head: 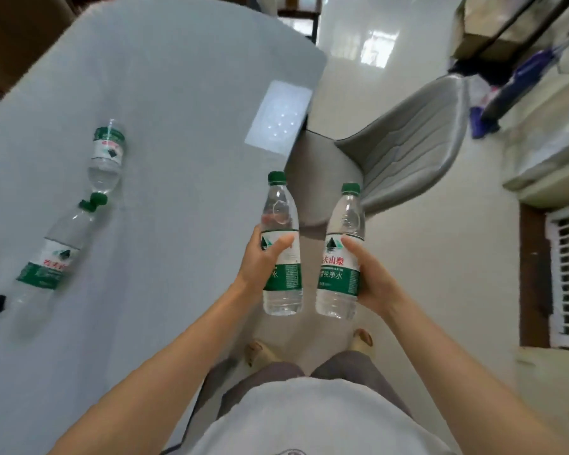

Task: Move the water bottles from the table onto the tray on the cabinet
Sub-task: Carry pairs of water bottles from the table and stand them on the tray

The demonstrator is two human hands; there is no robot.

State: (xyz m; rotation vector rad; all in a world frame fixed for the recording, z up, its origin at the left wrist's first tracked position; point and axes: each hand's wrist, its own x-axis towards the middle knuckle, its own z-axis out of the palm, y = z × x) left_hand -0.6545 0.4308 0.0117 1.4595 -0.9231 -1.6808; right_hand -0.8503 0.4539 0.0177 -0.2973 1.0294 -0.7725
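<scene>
At the far left, two water bottles lie on their sides on the pale table (165, 93): the far lying bottle (105, 156) and the near lying bottle (51, 254), their green caps almost touching, long axes running roughly end to end away from the person. Both lie well to the left of the hands, nearer the left arm. Moving right, the left hand (260, 261) wraps round the label of an upright bottle (281, 244), cap up, held off the table edge. Just beside it, the right hand (368, 277) grips a second upright bottle (340, 257) the same way. A grey chair (404, 149) stands beyond them. Neither tray nor cabinet can be clearly made out here, so which way the carry should go is uncertain.
</scene>
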